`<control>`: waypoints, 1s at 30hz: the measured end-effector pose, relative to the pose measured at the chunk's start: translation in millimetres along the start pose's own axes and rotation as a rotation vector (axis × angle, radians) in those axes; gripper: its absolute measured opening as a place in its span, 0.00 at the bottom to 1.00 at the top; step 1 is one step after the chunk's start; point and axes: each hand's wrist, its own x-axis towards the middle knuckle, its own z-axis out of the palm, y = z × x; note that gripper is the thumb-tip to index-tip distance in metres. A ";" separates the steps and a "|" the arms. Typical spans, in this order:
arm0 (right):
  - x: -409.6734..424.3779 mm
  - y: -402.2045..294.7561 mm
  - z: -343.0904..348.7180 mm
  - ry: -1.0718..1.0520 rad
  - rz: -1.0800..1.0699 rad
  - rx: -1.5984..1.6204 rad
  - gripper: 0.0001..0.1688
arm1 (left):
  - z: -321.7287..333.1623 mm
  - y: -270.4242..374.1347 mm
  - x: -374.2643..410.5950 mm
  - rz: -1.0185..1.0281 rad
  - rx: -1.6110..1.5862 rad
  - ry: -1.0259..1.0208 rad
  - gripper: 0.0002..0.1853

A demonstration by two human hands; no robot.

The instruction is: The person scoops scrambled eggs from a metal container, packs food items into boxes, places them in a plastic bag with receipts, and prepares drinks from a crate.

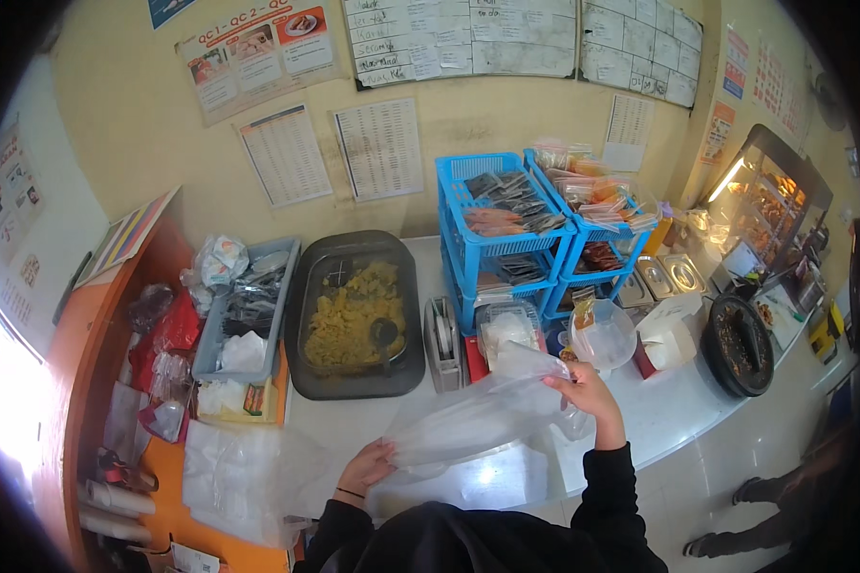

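A large clear plastic bag (pixel 466 422) is stretched between my two hands above the white counter. My left hand (pixel 368 469) pinches its lower left end, and a thin dark band circles that wrist. At the other end my right hand (pixel 584 390) grips the bunched plastic. Just beyond the bag stands a clear container (pixel 509 326) with something white in it. A stack of clear plastic bags (pixel 233 473) lies to the left of my left hand, on the orange surface.
Behind the bag are a dark tray (pixel 356 383) of yellow food with a ladle, blue tiered baskets (pixel 505 243) of packets, and a grey bin (pixel 208 365). To the right sit an open carton (pixel 663 344) and a black stone mortar (pixel 738 344). Another person's legs (pixel 752 523) show at right.
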 end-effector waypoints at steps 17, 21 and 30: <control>-4.1 5.5 -14.8 0.128 0.132 0.189 0.10 | 0.4 15.2 -16.8 -0.071 -0.216 -0.224 0.45; -3.6 9.7 -19.3 0.052 0.120 -0.079 0.11 | 11.1 41.3 -26.9 -0.063 -0.004 -0.358 0.38; -0.7 -23.6 42.2 0.740 -0.429 -0.620 0.19 | -21.7 -23.8 15.4 -0.013 -0.204 -0.152 0.11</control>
